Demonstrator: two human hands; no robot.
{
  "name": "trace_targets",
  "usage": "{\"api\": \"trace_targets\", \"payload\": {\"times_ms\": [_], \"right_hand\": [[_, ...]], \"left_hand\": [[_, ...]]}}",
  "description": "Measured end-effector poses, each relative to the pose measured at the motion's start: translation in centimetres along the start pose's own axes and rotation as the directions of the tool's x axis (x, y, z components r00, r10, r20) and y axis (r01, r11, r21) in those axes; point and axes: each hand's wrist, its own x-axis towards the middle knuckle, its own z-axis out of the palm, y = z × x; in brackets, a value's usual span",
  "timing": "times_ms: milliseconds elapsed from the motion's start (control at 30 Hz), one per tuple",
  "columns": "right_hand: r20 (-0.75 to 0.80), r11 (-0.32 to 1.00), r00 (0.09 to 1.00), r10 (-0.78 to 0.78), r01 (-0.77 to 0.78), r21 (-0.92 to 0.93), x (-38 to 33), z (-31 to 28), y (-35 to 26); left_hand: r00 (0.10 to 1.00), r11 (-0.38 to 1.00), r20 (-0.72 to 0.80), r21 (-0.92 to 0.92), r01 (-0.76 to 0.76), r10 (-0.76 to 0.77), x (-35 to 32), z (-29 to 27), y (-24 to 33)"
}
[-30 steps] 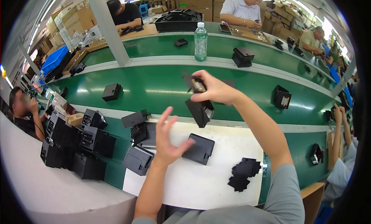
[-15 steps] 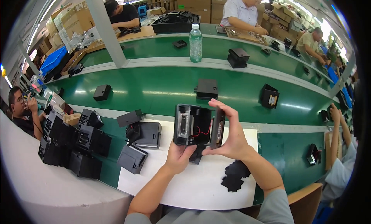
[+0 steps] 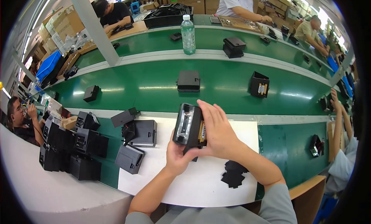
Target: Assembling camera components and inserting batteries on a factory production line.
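Observation:
Over the white work sheet [image 3: 174, 191] I hold a black lamp housing [image 3: 193, 115], tilted, with a clear reflector window on its front. My left hand [image 3: 177, 156] grips its lower end, thumb toward the right. From the other side my right hand [image 3: 221, 133] presses against its side, fingers over the top and thumb underneath. Gold-coloured batteries [image 3: 202, 131] show in the side beside my right palm. A dark piece beneath my hands is mostly hidden. Closest to my right forearm lies a small pile of flat black cut-outs [image 3: 234, 173].
Left of the sheet stands a stack of black housings [image 3: 87, 141], with more black boxes [image 3: 130, 159] on its left edge. Others ride the green belt [image 3: 135, 84], one a box with batteries [image 3: 260, 84]. A bottle [image 3: 188, 36] stands on the rail behind. Several people work around.
The side panel that stood apart, with red wires inside, is now brought against the housing. My right hand has moved left and closed around it. The view has shifted slightly.

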Motion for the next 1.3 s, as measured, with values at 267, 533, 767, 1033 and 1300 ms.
{"api": "trace_targets", "payload": {"times_ms": [267,533,767,1033,1300], "right_hand": [[0.478,0.714,0.84,0.258,-0.499,0.491,0.7,-1.9,2.6],[0.301,0.726,0.871,0.389,-0.49,0.482,-0.7,-1.9,2.8],[0.813,0.951,0.555,-0.177,0.308,-0.003,-9.6,-8.8,-0.8],[0.859,0.933,0.433,-0.274,0.336,0.128,-9.8,-9.1,-0.4],[0.64,0.819,0.628,-0.442,-0.009,0.574,-4.4,-8.8,3.3]], "left_hand": [[0.975,0.968,-0.081,0.127,0.218,-0.209,-0.5,-1.1,0.7],[0.993,0.993,-0.086,-0.1,0.067,-0.075,0.9,1.5,0.5],[0.959,0.988,-0.243,-0.089,0.128,-0.146,1.4,1.0,1.0],[0.995,0.985,-0.076,-0.167,0.052,-0.066,0.4,-0.9,-0.3],[0.981,0.997,-0.183,-0.007,-0.074,0.071,-0.1,-0.6,-0.8]]}}
